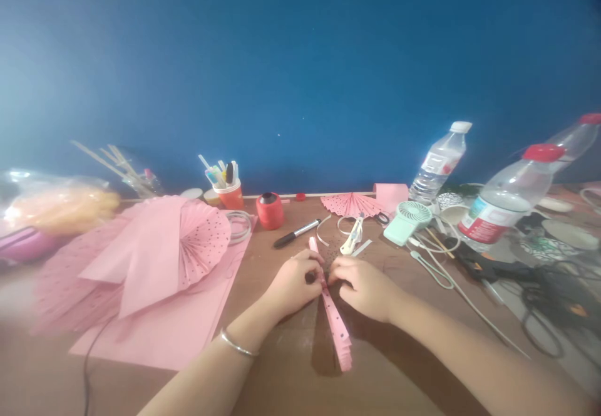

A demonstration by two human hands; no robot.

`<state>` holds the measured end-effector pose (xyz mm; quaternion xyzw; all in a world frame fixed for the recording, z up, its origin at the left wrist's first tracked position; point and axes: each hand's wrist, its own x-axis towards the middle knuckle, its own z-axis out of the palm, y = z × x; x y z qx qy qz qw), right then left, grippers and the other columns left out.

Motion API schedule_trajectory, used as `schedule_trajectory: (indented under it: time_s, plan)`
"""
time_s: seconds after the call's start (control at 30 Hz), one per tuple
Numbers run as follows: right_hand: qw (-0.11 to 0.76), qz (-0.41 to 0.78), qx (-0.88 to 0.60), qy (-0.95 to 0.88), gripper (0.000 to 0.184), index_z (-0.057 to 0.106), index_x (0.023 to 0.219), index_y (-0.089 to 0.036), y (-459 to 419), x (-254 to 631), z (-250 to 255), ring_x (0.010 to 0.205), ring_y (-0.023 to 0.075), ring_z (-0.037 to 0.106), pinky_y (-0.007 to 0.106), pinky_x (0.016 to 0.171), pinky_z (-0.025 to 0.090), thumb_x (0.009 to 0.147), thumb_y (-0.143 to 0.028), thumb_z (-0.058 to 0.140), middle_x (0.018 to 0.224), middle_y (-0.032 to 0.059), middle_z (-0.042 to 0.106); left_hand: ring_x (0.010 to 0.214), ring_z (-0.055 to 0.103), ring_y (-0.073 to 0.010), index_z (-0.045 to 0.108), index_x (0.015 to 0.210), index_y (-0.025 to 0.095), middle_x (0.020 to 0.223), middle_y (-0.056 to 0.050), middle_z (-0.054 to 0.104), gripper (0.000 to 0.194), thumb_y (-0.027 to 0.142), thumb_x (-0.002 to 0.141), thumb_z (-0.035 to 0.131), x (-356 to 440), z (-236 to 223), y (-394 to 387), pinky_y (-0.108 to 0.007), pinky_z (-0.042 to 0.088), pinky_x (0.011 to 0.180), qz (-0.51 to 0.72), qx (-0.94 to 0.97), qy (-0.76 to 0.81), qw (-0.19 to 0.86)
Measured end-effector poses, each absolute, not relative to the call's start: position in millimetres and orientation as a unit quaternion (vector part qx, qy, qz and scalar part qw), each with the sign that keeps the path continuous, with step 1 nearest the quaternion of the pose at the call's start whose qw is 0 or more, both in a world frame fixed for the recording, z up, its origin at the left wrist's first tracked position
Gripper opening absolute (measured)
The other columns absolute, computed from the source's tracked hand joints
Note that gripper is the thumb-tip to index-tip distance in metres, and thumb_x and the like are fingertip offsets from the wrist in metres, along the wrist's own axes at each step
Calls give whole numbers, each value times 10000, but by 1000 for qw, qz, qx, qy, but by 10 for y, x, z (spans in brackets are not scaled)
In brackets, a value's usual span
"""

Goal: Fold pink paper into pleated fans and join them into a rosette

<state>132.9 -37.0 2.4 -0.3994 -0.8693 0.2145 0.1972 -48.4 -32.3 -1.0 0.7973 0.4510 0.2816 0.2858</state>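
Observation:
A narrow strip of pleated pink paper [336, 328], dotted with small dark holes, stands folded together on the brown table in front of me. My left hand [295, 278] pinches it near its middle, fingers wrapped round it. From the other side my right hand [359, 284] closes its fingertips on the same folded paper. Just beyond the hands lie a white utility knife [352, 235] and a black-and-silver marker [297, 233]. Small dark specks are scattered near the knife.
Pink paper fans [204, 247] lie over pink sheets [154, 347] at left. A pen cup [231, 197] and a red round object [270, 212] stand behind. To the right are a mint handheld fan [407, 220], cables, a clear bottle [439, 162] and a red-capped bottle [509, 193].

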Motion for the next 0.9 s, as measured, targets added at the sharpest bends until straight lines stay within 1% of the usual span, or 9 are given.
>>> schedule_trajectory:
  time_s: [0.13, 0.23, 0.33, 0.4, 0.5, 0.57, 0.73, 0.8, 0.9]
  plan:
    - [192, 200, -385, -880, 162, 631, 802, -199, -380, 1320, 32, 818, 169, 503, 268, 737, 393, 695, -125, 535, 812, 27, 579, 844, 549, -135, 537, 575, 186, 946, 10, 566, 116, 85, 631, 523, -481, -8, -333, -235, 409, 774, 280, 794, 457, 288]
    - [187, 193, -377, -886, 103, 642, 765, -206, -362, 1316, 12, 808, 166, 499, 268, 744, 383, 741, -186, 544, 779, 20, 582, 849, 548, -136, 549, 588, 188, 951, 8, 565, 123, 79, 630, 513, -481, 3, -340, -237, 406, 782, 276, 794, 456, 292]
    - [182, 182, -371, -892, 119, 619, 692, -193, -342, 1309, -15, 797, 154, 495, 257, 736, 373, 748, -148, 524, 756, 13, 574, 855, 545, -137, 544, 587, 188, 951, 9, 568, 133, 69, 629, 502, -483, 7, -339, -236, 404, 783, 276, 795, 455, 292]
    - [185, 172, -385, -888, 114, 579, 657, -175, -344, 1300, -24, 766, 146, 491, 245, 696, 372, 723, -109, 514, 735, 12, 556, 853, 544, -134, 534, 580, 186, 953, 12, 568, 136, 63, 625, 498, -485, 3, -335, -234, 403, 782, 277, 796, 455, 290]
    - [197, 180, -421, -867, 101, 525, 650, -167, -369, 1288, -9, 682, 124, 479, 224, 606, 361, 675, -72, 500, 708, 2, 524, 845, 545, -130, 523, 570, 183, 951, 13, 567, 132, 66, 625, 501, -489, -5, -330, -233, 402, 783, 278, 797, 454, 286]
    - [206, 203, -430, -855, 114, 522, 663, -172, -388, 1288, 15, 657, 114, 479, 215, 586, 357, 660, -63, 493, 709, -6, 521, 845, 547, -129, 521, 567, 183, 951, 13, 567, 130, 67, 625, 506, -490, -6, -328, -231, 402, 782, 279, 796, 453, 288]
    - [207, 254, -394, -859, 155, 632, 778, -216, -380, 1307, 24, 791, 134, 528, 228, 709, 382, 696, -122, 541, 811, 1, 577, 847, 548, -133, 539, 575, 186, 954, 9, 569, 127, 69, 620, 518, -486, 7, -323, -229, 407, 768, 280, 791, 457, 296]
    - [207, 269, -397, -853, 160, 657, 770, -227, -366, 1308, -6, 800, 131, 537, 229, 737, 378, 710, -128, 546, 817, 0, 590, 843, 549, -135, 545, 578, 187, 953, 5, 570, 125, 73, 623, 518, -485, 11, -326, -230, 410, 763, 278, 791, 457, 298]
    - [213, 271, -413, -843, 154, 650, 716, -211, -365, 1294, -47, 772, 125, 540, 230, 730, 377, 726, -120, 526, 811, 1, 589, 847, 551, -139, 545, 576, 187, 949, 0, 571, 120, 80, 626, 523, -484, 12, -332, -235, 413, 770, 278, 793, 455, 296]
